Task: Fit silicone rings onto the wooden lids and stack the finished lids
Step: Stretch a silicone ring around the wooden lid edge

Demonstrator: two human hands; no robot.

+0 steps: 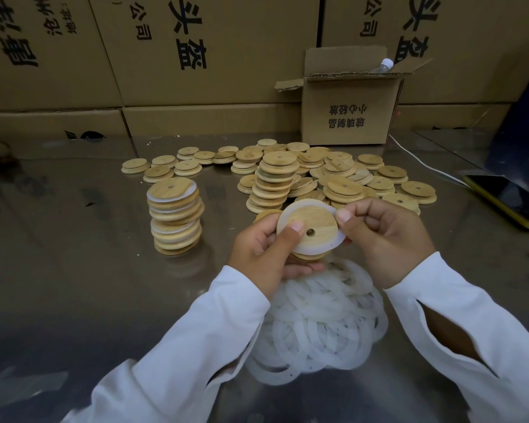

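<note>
Holding wooden lid [315,221] in left hand [261,250], right hand [385,239] pinching silicone ring [303,205]

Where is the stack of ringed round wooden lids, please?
Head view, left of centre: the finished stack stands on the metal table, left of the bare wooden lid pile.

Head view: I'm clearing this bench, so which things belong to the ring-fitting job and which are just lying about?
Job: lid held by the left hand, ring pinched by the right hand, ring pile, finished stack, bare lids.
Lying about: small box, bottle in it, phone, cable, cartons behind.
</note>
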